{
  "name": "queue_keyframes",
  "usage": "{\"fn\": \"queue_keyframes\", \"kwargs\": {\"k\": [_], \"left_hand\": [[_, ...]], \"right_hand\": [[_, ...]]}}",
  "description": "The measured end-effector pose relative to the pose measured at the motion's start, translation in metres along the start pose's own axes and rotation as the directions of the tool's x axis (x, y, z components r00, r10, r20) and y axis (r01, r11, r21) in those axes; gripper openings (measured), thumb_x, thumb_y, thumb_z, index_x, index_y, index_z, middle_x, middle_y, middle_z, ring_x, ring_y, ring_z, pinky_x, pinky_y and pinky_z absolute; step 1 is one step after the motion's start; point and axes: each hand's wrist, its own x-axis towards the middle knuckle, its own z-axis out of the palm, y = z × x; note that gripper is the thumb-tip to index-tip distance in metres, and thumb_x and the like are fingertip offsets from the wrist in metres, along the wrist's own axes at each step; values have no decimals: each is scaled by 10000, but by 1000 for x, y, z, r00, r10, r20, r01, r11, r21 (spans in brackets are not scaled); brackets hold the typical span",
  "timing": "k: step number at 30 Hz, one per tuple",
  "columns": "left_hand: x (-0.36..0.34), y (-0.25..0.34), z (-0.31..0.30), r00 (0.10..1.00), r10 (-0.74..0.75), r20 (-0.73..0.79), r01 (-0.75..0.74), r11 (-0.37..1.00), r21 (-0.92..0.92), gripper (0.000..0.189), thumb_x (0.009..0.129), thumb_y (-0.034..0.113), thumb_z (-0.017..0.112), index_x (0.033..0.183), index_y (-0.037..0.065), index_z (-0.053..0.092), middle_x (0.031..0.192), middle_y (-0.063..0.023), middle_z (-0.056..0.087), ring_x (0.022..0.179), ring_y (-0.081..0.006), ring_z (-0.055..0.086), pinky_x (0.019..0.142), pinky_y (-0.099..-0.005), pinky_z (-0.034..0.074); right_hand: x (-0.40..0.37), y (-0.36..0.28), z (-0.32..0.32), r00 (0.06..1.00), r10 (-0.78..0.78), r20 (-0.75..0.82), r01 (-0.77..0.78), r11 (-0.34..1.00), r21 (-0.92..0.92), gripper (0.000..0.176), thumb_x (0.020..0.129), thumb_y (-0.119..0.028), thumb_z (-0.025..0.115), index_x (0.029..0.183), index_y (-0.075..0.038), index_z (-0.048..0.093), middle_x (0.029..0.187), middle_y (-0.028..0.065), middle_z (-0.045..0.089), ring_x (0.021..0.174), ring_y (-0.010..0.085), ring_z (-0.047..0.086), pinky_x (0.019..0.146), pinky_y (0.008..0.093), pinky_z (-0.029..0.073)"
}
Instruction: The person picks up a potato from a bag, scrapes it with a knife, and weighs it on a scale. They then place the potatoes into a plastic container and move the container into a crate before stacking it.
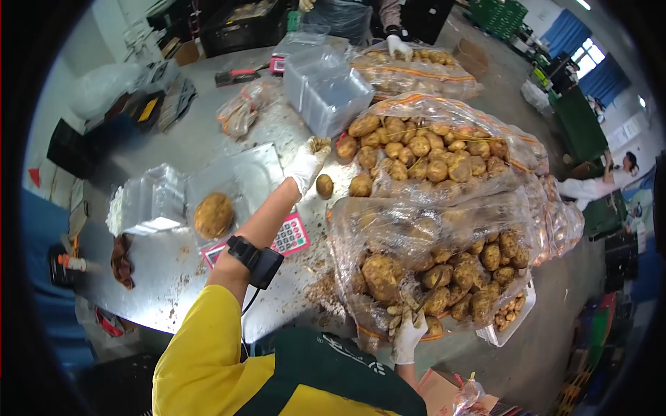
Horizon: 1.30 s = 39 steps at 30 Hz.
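My left hand (pixel 307 163), in a dirty white glove, is over the metal table with its fingers curled; whether they hold anything is hidden. A single potato (pixel 324 186) lies just right of it. My right hand (pixel 408 335), also gloved, rests at the near edge of an open plastic bag of potatoes (pixel 437 277), its fingers bent against the contents. One large potato (pixel 214 215) sits in a clear tray on the pink-edged scale (pixel 290 234), left of my left forearm. A second open bag of potatoes (pixel 423 152) lies beyond the near one.
Stacked clear plastic boxes (pixel 326 90) stand beyond my left hand, and more clear boxes (pixel 156 200) at the left. Across the table, a person's gloved hand (pixel 399 47) touches another potato bag (pixel 416 73). A white crate (pixel 513 312) is at the lower right.
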Motion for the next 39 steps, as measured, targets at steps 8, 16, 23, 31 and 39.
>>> {"fn": "queue_keyframes", "kwargs": {"k": [8, 16, 23, 31, 39], "left_hand": [[79, -104, 88, 986, -153, 59, 146, 982, 117, 353, 815, 61, 648, 1147, -19, 560, 1019, -119, 651, 931, -183, 600, 836, -298, 464], [101, -71, 165, 923, 91, 374, -315, 736, 599, 466, 763, -85, 613, 1197, 83, 582, 1076, -97, 649, 963, -210, 632, 853, -265, 479], [154, -82, 212, 843, -433, 319, -46, 534, 844, 781, 823, 528, 613, 1400, 74, 347, 1386, -185, 448, 1254, -339, 457, 992, -414, 420], [137, -27, 224, 690, -251, 679, -125, 882, 454, 741, 771, 70, 710, 1428, 149, 377, 1372, -191, 481, 1046, -276, 604, 819, -340, 520], [123, -52, 193, 776, -198, 599, 498, 776, -388, 479, 867, 125, 662, 1308, 49, 492, 1236, -129, 583, 1046, -215, 600, 901, -288, 491]], "right_hand": [[5, 7, -2, 997, 45, -69, -43, 999, 29, 204, 949, -34, 462, 1129, 19, 543, 740, 137, 659, 389, 109, 471, 331, 241, 360], [6, -9, 3, 992, 111, -61, -107, 992, 60, 307, 922, 36, 439, 1218, 49, 521, 767, 165, 668, 447, 113, 512, 395, 241, 394], [9, -9, 6, 983, 122, -140, -123, 992, 2, 273, 916, 50, 448, 1171, 60, 546, 753, 151, 665, 434, 111, 507, 383, 244, 398], [9, -8, 6, 983, 120, -140, -120, 993, 8, 296, 913, 53, 430, 1189, 50, 536, 758, 159, 668, 434, 112, 504, 388, 235, 397], [10, 0, 2, 988, 103, -111, -97, 993, 61, 290, 923, 30, 418, 1195, 42, 517, 757, 171, 670, 422, 106, 494, 386, 232, 395]]}}
